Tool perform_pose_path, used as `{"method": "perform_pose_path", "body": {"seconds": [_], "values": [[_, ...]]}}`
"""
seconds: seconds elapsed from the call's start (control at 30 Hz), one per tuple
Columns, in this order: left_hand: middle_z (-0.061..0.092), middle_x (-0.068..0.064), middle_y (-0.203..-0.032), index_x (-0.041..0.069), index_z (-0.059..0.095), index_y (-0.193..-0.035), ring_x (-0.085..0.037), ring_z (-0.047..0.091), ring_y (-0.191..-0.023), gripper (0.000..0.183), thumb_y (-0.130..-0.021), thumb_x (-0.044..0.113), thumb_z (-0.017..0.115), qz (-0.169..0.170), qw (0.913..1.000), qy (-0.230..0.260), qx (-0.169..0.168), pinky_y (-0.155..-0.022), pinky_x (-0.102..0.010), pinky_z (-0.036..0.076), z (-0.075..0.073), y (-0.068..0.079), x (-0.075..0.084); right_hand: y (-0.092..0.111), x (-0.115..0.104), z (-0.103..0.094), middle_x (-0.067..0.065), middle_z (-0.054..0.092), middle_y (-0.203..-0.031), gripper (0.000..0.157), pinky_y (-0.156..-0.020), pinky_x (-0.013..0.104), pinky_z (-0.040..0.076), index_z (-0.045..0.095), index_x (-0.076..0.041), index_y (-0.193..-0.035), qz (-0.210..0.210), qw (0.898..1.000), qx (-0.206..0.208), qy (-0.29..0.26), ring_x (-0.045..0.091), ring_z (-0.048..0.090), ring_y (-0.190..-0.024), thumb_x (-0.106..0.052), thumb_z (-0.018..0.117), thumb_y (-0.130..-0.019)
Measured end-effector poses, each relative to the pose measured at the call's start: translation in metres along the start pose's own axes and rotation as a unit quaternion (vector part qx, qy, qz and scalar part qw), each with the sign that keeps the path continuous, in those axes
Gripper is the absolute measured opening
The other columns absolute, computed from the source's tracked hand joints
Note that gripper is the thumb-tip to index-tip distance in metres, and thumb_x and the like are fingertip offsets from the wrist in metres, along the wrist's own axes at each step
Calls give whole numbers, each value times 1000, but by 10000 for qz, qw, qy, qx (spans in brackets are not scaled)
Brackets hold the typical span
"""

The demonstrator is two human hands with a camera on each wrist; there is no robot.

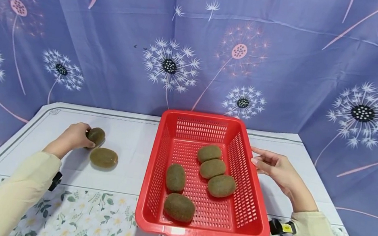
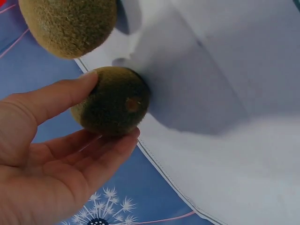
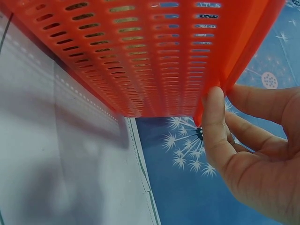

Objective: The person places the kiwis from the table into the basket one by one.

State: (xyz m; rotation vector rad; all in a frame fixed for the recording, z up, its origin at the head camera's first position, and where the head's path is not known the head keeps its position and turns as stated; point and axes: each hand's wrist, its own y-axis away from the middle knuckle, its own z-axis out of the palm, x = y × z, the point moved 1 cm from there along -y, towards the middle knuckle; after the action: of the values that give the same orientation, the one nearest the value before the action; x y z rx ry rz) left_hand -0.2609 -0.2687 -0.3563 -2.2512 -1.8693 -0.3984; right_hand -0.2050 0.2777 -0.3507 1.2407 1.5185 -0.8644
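Note:
My left hand [image 1: 77,136] grips a brown, fuzzy kiwi [image 1: 96,136] between thumb and fingers at the left of the table. In the left wrist view, the thumb lies along one side of this kiwi [image 2: 112,101] and the fingertips support the other. Right beside it, nearer to me, lies a second kiwi [image 1: 104,158]. My right hand [image 1: 278,170] pinches the right rim of a red plastic basket [image 1: 201,234]. The right wrist view shows the thumb and forefinger at the edge of the basket [image 3: 154,61]. Several kiwis [image 1: 221,186] lie inside it.
The table carries a white cover [image 1: 132,126] with a floral band [image 1: 97,218] along the near side. A blue-purple dandelion-print curtain [image 1: 123,43] hangs behind the table and at both sides.

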Motion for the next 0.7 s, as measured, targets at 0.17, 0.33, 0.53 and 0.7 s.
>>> {"method": "perform_pose_path", "body": {"seconds": [0.17,0.33,0.53,0.7], "values": [[53,-34,-97,-21,49,-102,-47,51,-86,55,-67,14,72,-28,9999,80,-78,-75,-49,42,0,-2,-6,0,-1,0,8,61,-95,53,-73,32,50,39,1,-131,28,10000,4,9,16,62,-81,-20,58,-86],[56,-31,-90,-20,49,-103,-41,54,-80,56,-67,16,73,-142,9992,269,-258,-71,-47,44,0,-5,-10,-1,0,0,9,60,-96,54,-75,34,49,38,1,-131,12,10000,4,10,16,62,-82,-20,58,-86],[58,-30,-88,-20,49,-103,-38,56,-79,57,-67,18,72,-176,9983,421,-371,-69,-45,45,-3,-7,-12,-2,2,0,11,59,-98,54,-76,35,49,39,-1,-132,8,10000,-13,36,17,62,-83,-22,58,-85],[58,-30,-90,-20,49,-105,-38,56,-80,58,-69,20,71,-169,9976,550,-382,-70,-45,45,-8,-8,-6,-2,3,-1,10,59,-97,54,-75,36,49,39,0,-132,-4,10000,-13,7,17,62,-83,-22,58,-85]]}}
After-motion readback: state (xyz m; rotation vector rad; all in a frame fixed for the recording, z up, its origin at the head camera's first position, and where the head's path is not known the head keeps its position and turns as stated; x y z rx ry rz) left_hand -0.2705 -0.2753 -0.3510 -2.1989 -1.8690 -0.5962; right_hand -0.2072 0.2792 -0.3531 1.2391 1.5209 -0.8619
